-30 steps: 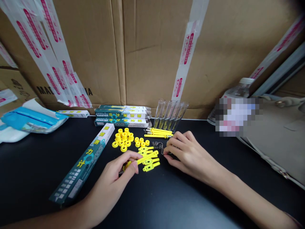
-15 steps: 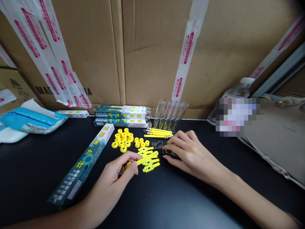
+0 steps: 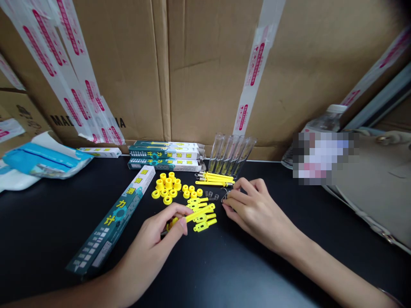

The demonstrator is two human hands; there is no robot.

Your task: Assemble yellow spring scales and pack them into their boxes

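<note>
My left hand (image 3: 157,239) is closed around a slim yellow plastic rod (image 3: 202,212), holed at its far end; its near end is hidden in my palm. My right hand (image 3: 257,209) has its fingertips pinched at a bent wire hook (image 3: 224,193) on the tabletop. Small coil springs (image 3: 211,196) lie just left of those fingertips. Flat yellow pieces with narrow stems (image 3: 205,224) are under and beside the held rod. Behind them sit small yellow rings (image 3: 192,191) and larger flanged yellow caps (image 3: 168,184). More yellow rods (image 3: 213,178), some with metal ends, lie beyond the springs.
Several clear tubes (image 3: 230,155) lean at the back against a cardboard box (image 3: 205,77). Printed slim boxes (image 3: 163,164) are stacked beside them, and another long box (image 3: 112,218) lies left. A blue packet (image 3: 48,156), a bottle (image 3: 335,117) and a beige bag (image 3: 379,179) flank the black table.
My right hand's fingers have drawn together into a pinch at the wire hook. My left hand still holds the yellow rod in the same place. The view has shifted slightly.
</note>
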